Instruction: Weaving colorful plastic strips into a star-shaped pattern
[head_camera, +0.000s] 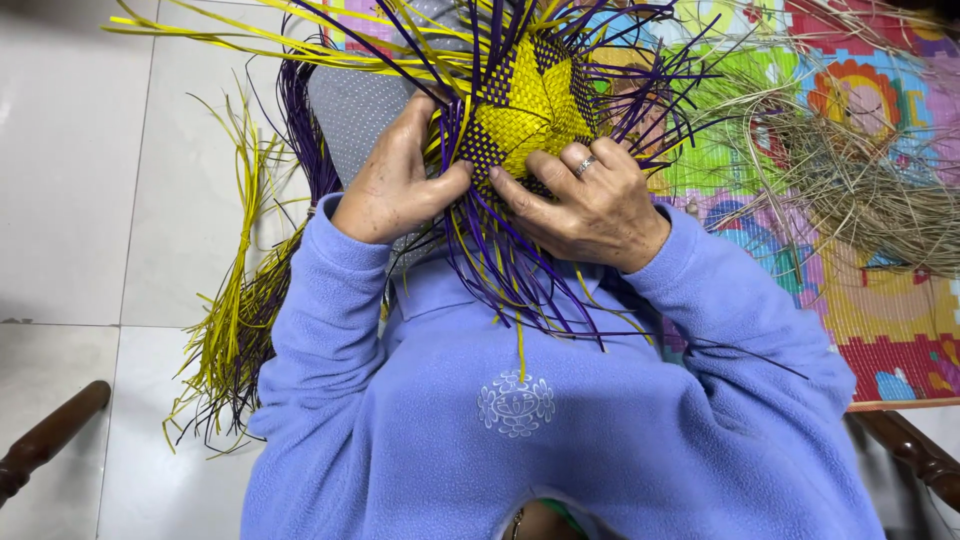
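Observation:
A partly woven piece (530, 100) of yellow and purple strips rests on my lap, with loose strip ends fanning out all around it. My left hand (395, 180) grips its near left edge, thumb pressed against the purple strips. My right hand (590, 205), with a ring on one finger, holds the near right edge, fingers curled over the yellow weave. Both thumbs almost meet at the lower edge of the weave. Loose purple and yellow strips (505, 275) hang down over my light blue fleece top.
A bundle of yellow and purple strips (235, 330) lies on the white tile floor at left. A colourful foam play mat (890, 320) at right carries a heap of dry straw-like fibres (860, 190). Dark wooden chair arms (45, 440) show at both lower corners.

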